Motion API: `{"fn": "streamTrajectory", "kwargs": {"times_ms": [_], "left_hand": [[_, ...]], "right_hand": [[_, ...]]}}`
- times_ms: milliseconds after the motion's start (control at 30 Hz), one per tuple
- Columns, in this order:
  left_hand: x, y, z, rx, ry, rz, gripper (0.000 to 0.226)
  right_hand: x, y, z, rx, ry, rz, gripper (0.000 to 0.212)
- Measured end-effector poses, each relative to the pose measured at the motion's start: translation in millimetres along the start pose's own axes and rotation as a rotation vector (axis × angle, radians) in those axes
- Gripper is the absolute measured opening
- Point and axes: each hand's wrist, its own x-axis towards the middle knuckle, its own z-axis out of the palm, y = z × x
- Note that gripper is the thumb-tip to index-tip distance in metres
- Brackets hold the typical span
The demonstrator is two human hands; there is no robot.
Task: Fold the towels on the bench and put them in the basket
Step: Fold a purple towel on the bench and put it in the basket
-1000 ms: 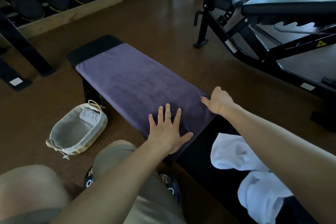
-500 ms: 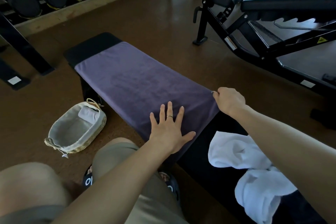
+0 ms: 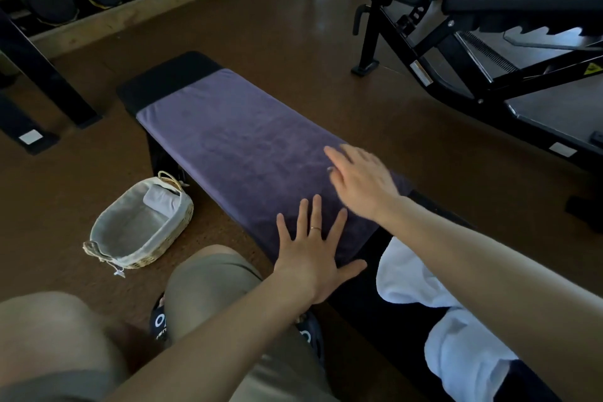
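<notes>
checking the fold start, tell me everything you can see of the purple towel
The purple towel looks like soft terry cloth, spread flat in one smooth layer lengthwise over the black bench, whose far end stays bare. The left hand presses flat on its near edge, fingers spread. The right hand, blurred, is open over its near right part. It is not yet folded.

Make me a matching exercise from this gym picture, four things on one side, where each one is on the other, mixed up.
Things:
1. purple towel
2. white towel
3. basket
4. left hand

Places:
A. on the floor beside the bench
B. spread flat along the bench top
C. crumpled at the bench's near end
D. pressing flat on the purple towel's near edge

Pairs: 1-B, 2-C, 3-A, 4-D
</notes>
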Motion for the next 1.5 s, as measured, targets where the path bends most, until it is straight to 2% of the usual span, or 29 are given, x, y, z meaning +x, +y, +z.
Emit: {"fn": "streamTrajectory", "kwargs": {"times_ms": [100,200,233,333,367,500,600,700,900,1100,1267,1367,1500], "left_hand": [[-15.1,-2.4,1.6,-0.038,-0.039,0.039,0.088],[-24.6,-10.3,-10.4,-0.060,-0.102,0.070,0.081],[-23.7,-13.1,-16.3,-0.080,-0.067,0.070,0.078],[-6.9,-21.1,-26.5,-0.109,0.198,0.006,0.073],[-1.4,-22.2,-24.5,-0.116,0.230,-0.029,0.074],[-0.8,-18.1,3.0,-0.079,0.123,-0.061,0.085],[-7.8,-20.3,10.3,-0.061,0.108,-0.046,0.093],[-13.0,-19.3,10.6,-0.046,0.077,-0.032,0.102],[-21.8,-17.1,13.9,-0.027,0.027,0.015,0.106],[-27.0,-21.2,10.4,-0.041,-0.015,0.062,0.104],[-45.9,-27.1,5.6,0.073,-0.013,0.145,0.110],[-52.3,-23.1,6.5,0.161,0.091,0.159,0.110],[-55.8,-11.8,10.5,0.161,0.231,0.129,0.084]], "right_hand": [[-8.7,-0.4,17.4,-0.030,-0.185,-0.010,0.058],[-13.8,5.7,16.7,-0.057,-0.188,-0.007,0.058],[-12.6,5.2,14.1,-0.048,-0.181,-0.012,0.058],[-8.1,-1.2,10.5,-0.017,-0.146,-0.026,0.057],[-8.4,-1.9,12.3,-0.005,-0.155,-0.005,0.057],[-11.6,16.2,19.0,-0.054,-0.209,0.138,0.058],[-12.2,37.4,12.0,-0.044,-0.276,0.335,0.059],[-11.9,44.1,7.4,-0.052,-0.302,0.398,0.061],[-17.9,41.6,6.0,-0.056,-0.261,0.410,0.066],[-19.3,42.9,-3.3,-0.011,-0.292,0.480,0.070],[-20.5,45.4,-14.9,0.056,-0.162,0.528,0.058],[-20.0,43.3,-21.3,0.113,-0.114,0.552,0.056],[-18.0,41.3,-28.8,0.132,-0.072,0.567,0.053]]}}
